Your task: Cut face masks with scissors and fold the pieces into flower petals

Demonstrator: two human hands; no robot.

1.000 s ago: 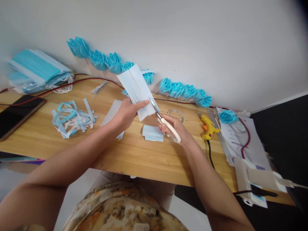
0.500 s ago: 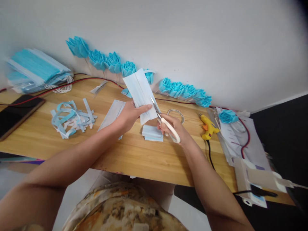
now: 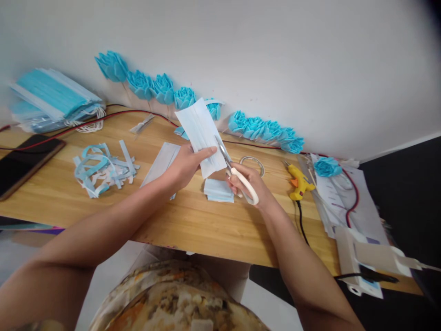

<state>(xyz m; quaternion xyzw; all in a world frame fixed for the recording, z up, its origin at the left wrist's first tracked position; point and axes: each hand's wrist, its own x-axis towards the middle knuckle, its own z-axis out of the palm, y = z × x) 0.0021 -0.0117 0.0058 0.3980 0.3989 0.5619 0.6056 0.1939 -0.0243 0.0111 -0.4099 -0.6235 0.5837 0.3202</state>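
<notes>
My left hand [image 3: 188, 164] pinches a pale blue face-mask sheet [image 3: 201, 133] and holds it upright above the wooden table [image 3: 193, 220]. My right hand [image 3: 250, 184] grips cream-handled scissors [image 3: 237, 174], whose blades touch the sheet's right edge. Below the hands lies a small stack of cut blue squares [image 3: 218, 190]. Another flat mask piece [image 3: 161, 163] lies on the table under my left wrist.
A pile of cut strips [image 3: 103, 168], a phone [image 3: 24, 163] and a stack of masks [image 3: 55, 99] lie left. Blue fabric flowers [image 3: 265, 128] line the wall. A tape ring [image 3: 253, 163], a yellow glue gun [image 3: 299, 181] and papers lie right.
The mask sheet shifted slightly right and down in my left hand, and the scissor blades have come against its right edge. Nothing else moved.
</notes>
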